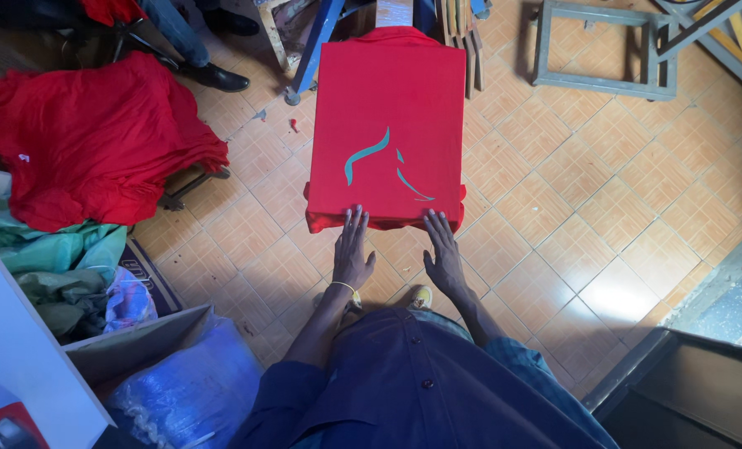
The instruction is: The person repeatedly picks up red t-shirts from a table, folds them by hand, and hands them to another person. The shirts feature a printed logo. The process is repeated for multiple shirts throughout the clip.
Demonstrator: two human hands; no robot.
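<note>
A heap of red cloth (96, 133) lies at the far left, a blue plastic bag (192, 391) near left, and a grey metal frame (605, 46) far right.

The shirt (387, 125) at upper centre is bright red with curved teal strokes printed on it. The heap of cloth (96, 137) at upper left is the same red. The floor (603, 191) is orange-tan tile with a basket-weave pattern. The person's shirt (421, 391) at the bottom is dark navy.
</note>
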